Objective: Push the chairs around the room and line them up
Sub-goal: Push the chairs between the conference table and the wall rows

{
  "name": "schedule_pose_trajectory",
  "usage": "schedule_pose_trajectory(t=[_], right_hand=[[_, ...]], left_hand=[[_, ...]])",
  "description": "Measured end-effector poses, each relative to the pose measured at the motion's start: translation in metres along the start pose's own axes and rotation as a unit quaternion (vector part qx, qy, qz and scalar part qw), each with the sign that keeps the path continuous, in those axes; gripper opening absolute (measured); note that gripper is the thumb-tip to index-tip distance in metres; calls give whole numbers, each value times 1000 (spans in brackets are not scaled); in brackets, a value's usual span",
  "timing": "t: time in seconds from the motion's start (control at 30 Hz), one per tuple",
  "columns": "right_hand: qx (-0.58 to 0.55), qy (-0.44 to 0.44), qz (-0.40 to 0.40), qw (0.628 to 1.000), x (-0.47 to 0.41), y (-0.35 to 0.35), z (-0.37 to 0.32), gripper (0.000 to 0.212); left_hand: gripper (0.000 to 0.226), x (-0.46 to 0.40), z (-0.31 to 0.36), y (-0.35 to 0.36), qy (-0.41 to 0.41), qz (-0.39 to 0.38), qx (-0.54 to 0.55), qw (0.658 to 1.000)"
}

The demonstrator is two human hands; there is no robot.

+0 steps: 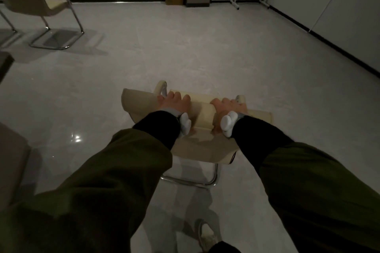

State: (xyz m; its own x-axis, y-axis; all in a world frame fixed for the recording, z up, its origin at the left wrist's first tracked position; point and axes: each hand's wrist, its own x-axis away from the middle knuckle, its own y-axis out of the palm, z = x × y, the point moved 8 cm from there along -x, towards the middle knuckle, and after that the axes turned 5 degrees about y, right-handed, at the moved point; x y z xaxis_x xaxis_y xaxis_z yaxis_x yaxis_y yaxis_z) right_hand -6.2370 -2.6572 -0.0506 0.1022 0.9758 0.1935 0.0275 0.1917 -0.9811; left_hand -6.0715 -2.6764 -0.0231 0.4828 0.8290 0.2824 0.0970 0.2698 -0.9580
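Your cream chair [202, 146] stands mid-floor directly ahead; a second chair [48, 4] sits far left. Both arms extend forward, near parallel. Your left hand [173, 102] and right hand [227, 107] grip the backrest top, fingers curled over.

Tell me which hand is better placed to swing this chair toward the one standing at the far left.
Probably the right hand: it grips the backrest on the side opposite that chair, so pushing there turns it leftward.
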Motion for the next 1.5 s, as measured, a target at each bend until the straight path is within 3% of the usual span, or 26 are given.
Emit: schedule_pose_trajectory(t=[0.1,0.2,0.33,0.47,0.57,0.67,0.83,0.97,1.3,1.5], right_hand=[[-27,-18,-19,999,-11,2,6,91],[-7,-65,21,998,-20,-8,5,76],[24,-106,-3,994,-29,-12,5,80],[15,-164,-1,986,-38,-14,4,76],[-17,-189,-41,981,-43,-7,-1,69],[8,-222,-31,975,-41,-9,-5,66],[50,-250,-22,967,-28,-12,-19,83],[79,-277,3,958,-14,-12,-20,78],[99,-310,1,945,46,3,-10,90],[113,-340,63,931,85,12,17,77]], left_hand=[[64,-12,-3,1,-32,23,9,999],[67,-21,-6,5,-60,30,14,998],[70,-20,-5,6,-109,41,5,993],[86,-15,-4,6,-167,14,26,986],[101,-7,-3,11,-200,7,26,979],[87,4,0,16,-229,21,24,973],[67,27,9,24,-272,39,35,961],[67,49,22,31,-294,46,48,954],[68,108,72,54,-321,67,52,943],[83,131,104,66,-334,74,41,939]])
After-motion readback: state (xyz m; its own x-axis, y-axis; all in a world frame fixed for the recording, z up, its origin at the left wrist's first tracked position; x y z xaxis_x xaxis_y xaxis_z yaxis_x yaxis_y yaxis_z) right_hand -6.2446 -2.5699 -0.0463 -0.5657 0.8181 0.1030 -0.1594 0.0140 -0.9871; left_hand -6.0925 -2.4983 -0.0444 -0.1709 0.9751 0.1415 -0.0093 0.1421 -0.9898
